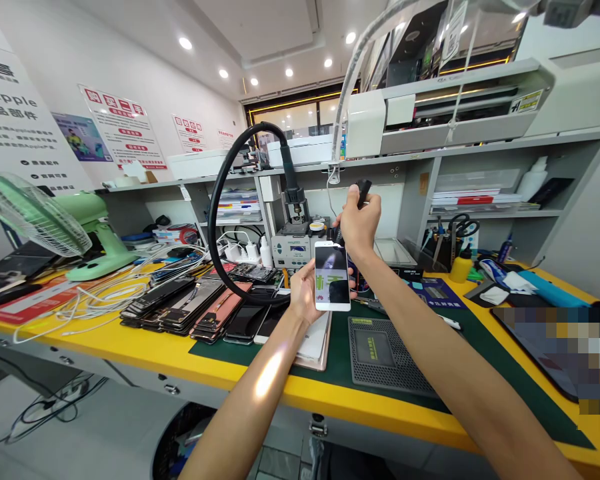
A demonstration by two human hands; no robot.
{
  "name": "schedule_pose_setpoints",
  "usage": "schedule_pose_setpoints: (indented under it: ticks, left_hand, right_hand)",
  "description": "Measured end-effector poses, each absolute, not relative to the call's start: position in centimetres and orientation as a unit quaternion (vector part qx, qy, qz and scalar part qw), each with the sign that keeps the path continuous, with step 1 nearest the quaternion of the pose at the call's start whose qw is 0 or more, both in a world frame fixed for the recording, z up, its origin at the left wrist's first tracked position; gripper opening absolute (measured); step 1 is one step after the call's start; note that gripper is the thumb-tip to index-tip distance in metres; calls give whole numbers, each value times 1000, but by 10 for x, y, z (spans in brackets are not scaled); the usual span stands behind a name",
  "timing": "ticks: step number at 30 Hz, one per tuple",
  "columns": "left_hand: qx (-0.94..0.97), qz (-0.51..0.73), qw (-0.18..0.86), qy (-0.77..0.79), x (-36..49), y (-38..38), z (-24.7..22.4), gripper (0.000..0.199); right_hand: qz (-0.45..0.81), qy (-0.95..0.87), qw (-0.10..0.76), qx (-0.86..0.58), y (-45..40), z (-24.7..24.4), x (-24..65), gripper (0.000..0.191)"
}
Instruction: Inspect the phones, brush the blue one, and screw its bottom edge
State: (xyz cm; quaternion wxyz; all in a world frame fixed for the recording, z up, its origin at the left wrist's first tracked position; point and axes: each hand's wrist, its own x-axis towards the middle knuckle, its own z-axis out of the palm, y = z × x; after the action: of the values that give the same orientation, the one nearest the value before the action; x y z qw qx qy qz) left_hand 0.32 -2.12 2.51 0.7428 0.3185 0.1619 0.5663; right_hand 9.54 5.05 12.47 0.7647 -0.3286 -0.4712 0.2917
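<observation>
My left hand is wrapped round a white-framed smartphone, its lit screen facing me and tilted upright above the bench. The screen shows a dark upper part and green blocks lower down. My right hand is closed round a black-handled tool, held slantwise just above the phone. The tool's lower end points down to the phone's top edge; its exact kind I cannot make out. Beneath the phone lie a white tablet-like slab and a green mat.
Several stacked phone screens and tangled white cables cover the left side, near a green fan. A hot-air station with a looping black hose stands behind. A grey perforated pad and a yellow bottle are at right.
</observation>
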Motion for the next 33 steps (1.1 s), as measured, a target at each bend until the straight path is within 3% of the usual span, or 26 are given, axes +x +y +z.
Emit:
schedule_pose_setpoints:
  ticks: [33]
  left_hand:
    - [338,564,738,154,0,-19,19,45]
  right_hand:
    - [294,-475,764,-322,52,122,93,32]
